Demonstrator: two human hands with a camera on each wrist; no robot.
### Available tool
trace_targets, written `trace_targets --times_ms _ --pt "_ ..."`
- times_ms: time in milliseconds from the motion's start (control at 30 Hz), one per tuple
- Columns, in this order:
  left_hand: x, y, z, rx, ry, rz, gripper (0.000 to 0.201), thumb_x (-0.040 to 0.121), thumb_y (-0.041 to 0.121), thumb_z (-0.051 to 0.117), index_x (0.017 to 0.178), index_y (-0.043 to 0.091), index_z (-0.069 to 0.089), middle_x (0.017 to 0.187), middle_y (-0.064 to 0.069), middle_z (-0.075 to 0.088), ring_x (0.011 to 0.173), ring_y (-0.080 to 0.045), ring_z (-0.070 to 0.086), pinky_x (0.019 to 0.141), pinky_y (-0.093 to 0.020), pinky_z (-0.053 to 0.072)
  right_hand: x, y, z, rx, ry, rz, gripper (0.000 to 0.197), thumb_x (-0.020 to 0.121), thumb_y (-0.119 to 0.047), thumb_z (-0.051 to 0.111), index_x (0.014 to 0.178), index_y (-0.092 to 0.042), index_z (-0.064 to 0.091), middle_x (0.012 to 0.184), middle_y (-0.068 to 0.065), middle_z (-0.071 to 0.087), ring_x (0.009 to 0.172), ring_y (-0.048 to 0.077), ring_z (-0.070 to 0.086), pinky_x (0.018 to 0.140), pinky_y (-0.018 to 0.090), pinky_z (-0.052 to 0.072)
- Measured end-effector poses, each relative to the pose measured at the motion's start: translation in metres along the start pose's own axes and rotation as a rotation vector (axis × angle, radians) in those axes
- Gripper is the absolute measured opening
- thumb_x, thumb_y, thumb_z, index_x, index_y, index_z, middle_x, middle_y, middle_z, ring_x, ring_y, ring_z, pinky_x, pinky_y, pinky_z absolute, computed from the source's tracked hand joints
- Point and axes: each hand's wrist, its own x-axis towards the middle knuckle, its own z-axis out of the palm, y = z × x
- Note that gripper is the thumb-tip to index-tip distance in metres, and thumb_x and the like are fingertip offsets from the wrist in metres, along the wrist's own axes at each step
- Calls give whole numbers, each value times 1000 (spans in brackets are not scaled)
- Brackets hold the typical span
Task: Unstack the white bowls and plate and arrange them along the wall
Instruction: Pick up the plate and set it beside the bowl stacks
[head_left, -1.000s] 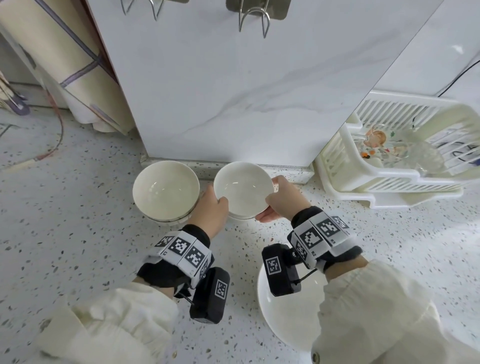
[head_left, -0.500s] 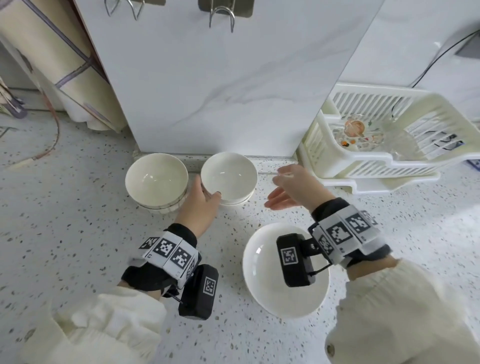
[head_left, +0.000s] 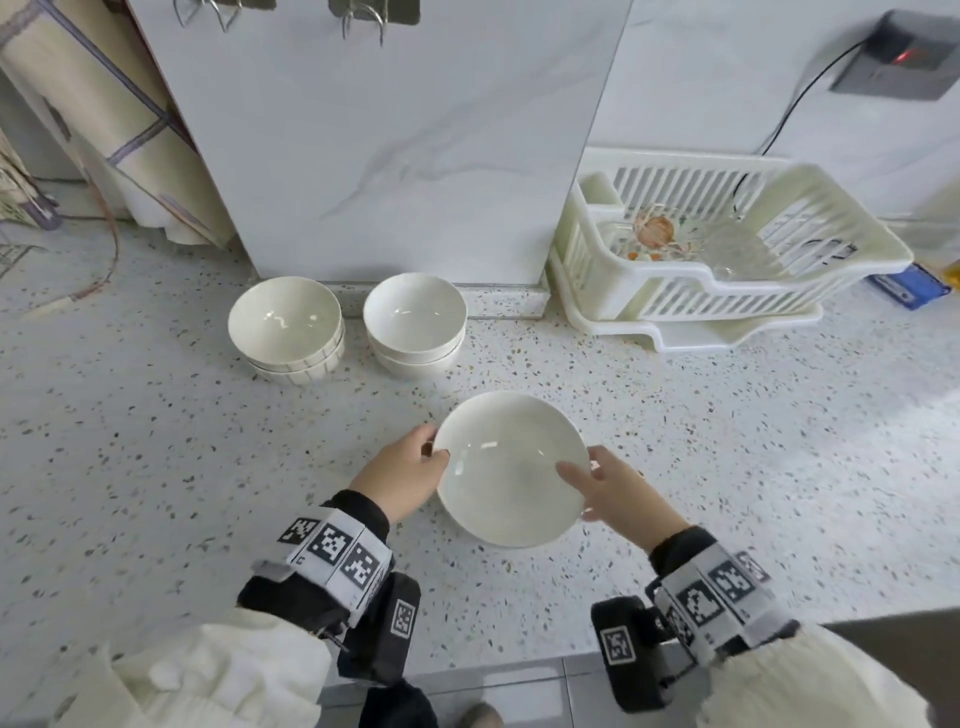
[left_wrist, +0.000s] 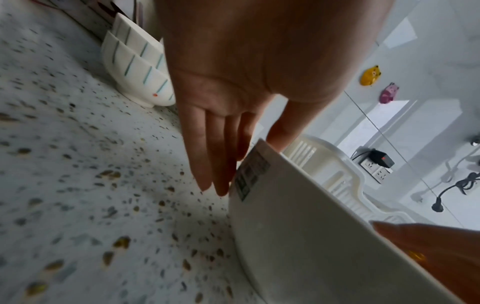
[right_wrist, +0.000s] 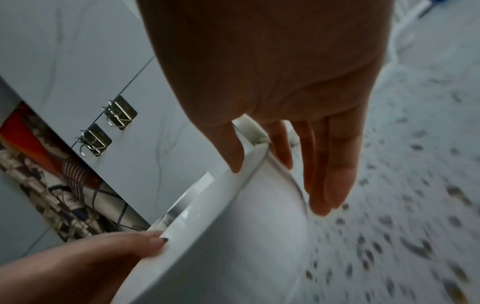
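Note:
A white plate (head_left: 511, 467) lies mid-counter, in front of two bowl stacks. My left hand (head_left: 434, 452) pinches its left rim, thumb on top, fingers along the underside (left_wrist: 246, 162). My right hand (head_left: 576, 478) pinches the right rim the same way (right_wrist: 278, 185). Whether the plate (left_wrist: 298, 226) (right_wrist: 233, 236) is off the counter I cannot tell. Against the wall stand two nested striped bowls (head_left: 285, 325) (left_wrist: 137, 67) and, to their right, two nested plain white bowls (head_left: 414, 322).
A white dish rack (head_left: 675, 296) with glassware stands at the back right, beside the marble wall panel (head_left: 389, 130). A rolled mat (head_left: 104, 119) leans at the back left. The counter's front edge (head_left: 519, 665) runs just below my wrists.
A second ago both hands held a white bowl by the wall. It now stands there, and both hands have drawn back and taken hold of the plate's rim.

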Motion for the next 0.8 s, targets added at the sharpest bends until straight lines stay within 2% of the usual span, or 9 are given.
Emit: trace_targets --times_ms 133,200,267,367,467,567,633,733,800 --pt "5 6 6 65 33 8 41 90 13 37 131 14 45 124 -13 60 105 -30 57 92 -46 51 4 8 4 138 -51 49 37 91 -14 36 127 -8 37 70 7 66 52 16 67 63 28 60" --pt "8 10 9 54 40 18 42 90 11 37 132 13 44 125 -13 59 108 -31 57 93 -46 51 6 9 1 163 -28 52 36 90 -9 33 125 -9 39 68 7 66 47 16 66 60 27 59" --pt "12 14 12 44 48 29 42 90 10 38 131 12 44 126 -13 59 110 -30 56 92 -40 50 10 10 -2 208 1 61 37 90 -8 32 127 -9 39 69 6 65 44 15 66 58 26 59" --pt "20 20 15 22 64 46 41 90 10 40 130 12 44 127 -12 58 113 -28 55 84 -32 45 20 10 -7 294 35 84 41 90 -7 33 131 -9 36 72 6 63 51 22 67 61 31 61" --pt "30 25 17 -27 77 59 42 91 13 42 132 12 41 128 -10 57 113 -28 56 90 -36 49 34 7 -11 400 74 115 45 90 -4 36 134 -8 34 73 11 63 58 28 67 61 35 62" --pt "38 30 19 -123 63 43 44 91 22 45 134 13 39 130 -7 55 111 -27 58 96 -44 50 51 1 -14 530 129 143 49 88 -3 39 136 -6 33 74 20 67 74 40 69 80 47 58" --pt "45 33 20 -198 54 44 46 91 28 47 134 13 40 130 -7 56 111 -26 59 95 -47 51 62 -5 -15 588 161 146 50 88 -4 40 137 -4 31 76 23 67 84 44 69 88 50 54" --pt "60 39 19 -266 46 30 49 91 34 46 134 12 40 124 -11 59 105 -25 63 90 -46 54 77 -16 -15 671 187 123 47 87 -1 39 133 -1 32 74 24 65 88 47 67 88 52 53" --pt "71 42 18 -334 41 14 47 93 30 44 135 10 38 121 -14 61 95 -22 65 78 -38 58 86 -23 -18 727 191 117 46 87 -2 39 132 1 33 74 26 65 87 47 67 88 51 53"
